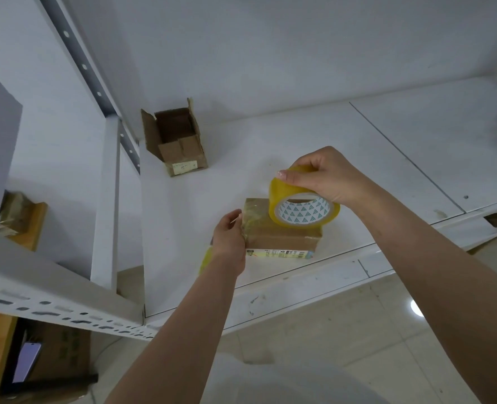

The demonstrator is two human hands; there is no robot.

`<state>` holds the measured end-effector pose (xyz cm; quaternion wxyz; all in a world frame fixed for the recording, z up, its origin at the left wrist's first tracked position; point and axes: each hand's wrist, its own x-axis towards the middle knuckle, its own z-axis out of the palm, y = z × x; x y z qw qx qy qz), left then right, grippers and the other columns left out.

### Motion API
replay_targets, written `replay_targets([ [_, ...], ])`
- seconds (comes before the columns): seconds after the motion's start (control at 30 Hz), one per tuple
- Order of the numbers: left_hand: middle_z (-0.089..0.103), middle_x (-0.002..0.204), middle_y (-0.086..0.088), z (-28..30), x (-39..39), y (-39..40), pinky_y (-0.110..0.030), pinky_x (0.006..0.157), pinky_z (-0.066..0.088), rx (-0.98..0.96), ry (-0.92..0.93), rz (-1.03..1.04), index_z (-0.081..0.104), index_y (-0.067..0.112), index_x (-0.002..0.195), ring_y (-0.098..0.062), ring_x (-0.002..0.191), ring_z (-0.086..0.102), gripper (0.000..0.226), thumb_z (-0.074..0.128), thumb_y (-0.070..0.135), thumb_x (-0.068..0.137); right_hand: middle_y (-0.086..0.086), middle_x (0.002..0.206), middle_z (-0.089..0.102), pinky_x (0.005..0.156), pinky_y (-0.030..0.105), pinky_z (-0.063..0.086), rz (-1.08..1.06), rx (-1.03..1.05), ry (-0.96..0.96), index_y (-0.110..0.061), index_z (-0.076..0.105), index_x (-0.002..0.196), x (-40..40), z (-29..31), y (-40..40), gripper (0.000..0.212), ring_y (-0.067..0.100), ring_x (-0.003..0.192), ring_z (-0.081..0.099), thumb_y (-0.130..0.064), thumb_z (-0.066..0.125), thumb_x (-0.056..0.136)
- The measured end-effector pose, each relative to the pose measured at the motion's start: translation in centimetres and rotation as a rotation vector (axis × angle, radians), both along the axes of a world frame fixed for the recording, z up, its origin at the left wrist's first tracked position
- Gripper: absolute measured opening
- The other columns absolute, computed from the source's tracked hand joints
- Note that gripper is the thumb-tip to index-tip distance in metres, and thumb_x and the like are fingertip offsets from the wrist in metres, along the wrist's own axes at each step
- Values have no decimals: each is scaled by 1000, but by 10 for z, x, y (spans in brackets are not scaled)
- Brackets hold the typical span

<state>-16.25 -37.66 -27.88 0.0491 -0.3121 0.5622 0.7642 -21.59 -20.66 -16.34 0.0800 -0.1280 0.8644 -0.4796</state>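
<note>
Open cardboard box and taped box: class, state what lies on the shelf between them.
The head view shows only bare white shelf between the open cardboard box and the taped box; nothing stands there.

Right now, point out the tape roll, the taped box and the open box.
tape roll (pixel 302 212): head view, patterned inner core.
taped box (pixel 282 237): head view, brown cardboard beneath the roll.
open box (pixel 180 150): head view, folded front flap.

yellow tape roll (pixel 273 196), brown box (pixel 282 236)
</note>
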Motion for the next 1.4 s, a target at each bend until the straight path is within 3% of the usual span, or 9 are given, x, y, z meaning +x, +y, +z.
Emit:
replay_targets([
  [0.3, 71, 93, -3, 3, 3, -12, -18, 55, 52, -305, 67, -142, 67, 11, 105, -20, 80, 65, 28, 51, -8, 90, 9, 72, 71, 56, 22, 53, 18, 14, 17, -7, 75, 79, 0, 1, 2, 35, 21, 66, 70, -43, 75, 79],
  [0.43, 64, 118, -1, 20, 1, -29, -16, 91, 47, -596, 411, -239, 59, 11, 125, -16, 113, 60, 29, 58, 15, 96, 4, 63, 69, 50, 17, 47, 24, 22, 14, -6, 74, 76, 0, 1, 3, 39, 10, 55, 65, -46, 75, 78],
  [0.57, 37, 152, 4, 35, -5, -25, -37, 117, 21, -862, 599, -806, 15, 18, 152, -10, 139, 35, 116, 80, 57, 64, 2, 64, 69, 50, 17, 48, 61, 46, 5, -13, 73, 72, 0, 4, 2, 40, 10, 57, 67, -53, 73, 74],
  [0.63, 33, 155, 4, 34, -12, -18, -51, 119, 10, -1029, 595, -937, 3, 18, 154, -15, 141, 32, 133, 84, 61, 58, -2, 66, 71, 52, 16, 50, 87, 49, -20, -18, 72, 71, 0, 7, 3, 47, 10, 60, 69, -64, 69, 66],
  [0.77, 39, 147, -4, 22, -16, -11, -41, 114, 24, -1194, 625, -908, 17, 13, 153, -24, 135, 34, 124, 82, 61, 59, -3, 74, 69, 77, 29, 52, 107, -25, -98, -6, 68, 82, 0, 2, 22, 67, 12, 74, 68, -72, 63, 73],
  [0.87, 42, 144, -6, 19, -18, -13, -40, 112, 28, -1244, 655, -918, 28, 12, 150, -25, 133, 35, 114, 77, 64, 61, -1, 81, 70, 96, 42, 49, 110, -204, -226, -15, 69, 84, 6, -8, 38, 49, 20, 88, 67, -63, 62, 75],
  [1.03, 40, 146, -6, 19, -20, -14, -39, 113, 27, -1324, 681, -943, 24, 13, 151, -25, 134, 34, 112, 73, 66, 66, -10, 56, 59, 60, 24, 45, 15, -70, -32, -23, 64, 57, 0, 0, 47, 40, 5, 54, 57, -63, 67, 66],
  [1.17, 35, 150, -5, 19, -23, -12, -38, 114, 22, -1437, 689, -979, 21, 15, 153, -24, 136, 30, 109, 66, 71, 70, -14, 75, 64, 66, 28, 43, -78, 505, 20, -29, 67, 71, -3, 0, 88, 63, 3, 71, 60, -86, 62, 45],
  [1.4, 32, 152, -6, 18, -30, -10, -39, 115, 20, -1512, 696, -1019, 18, 16, 154, -24, 138, 28, 108, 60, 73, 72, -17, 78, 60, 63, 26, 35, -168, 541, -60, -33, 67, 73, 3, -46, 101, 40, 0, 72, 55, -72, 69, 65],
])
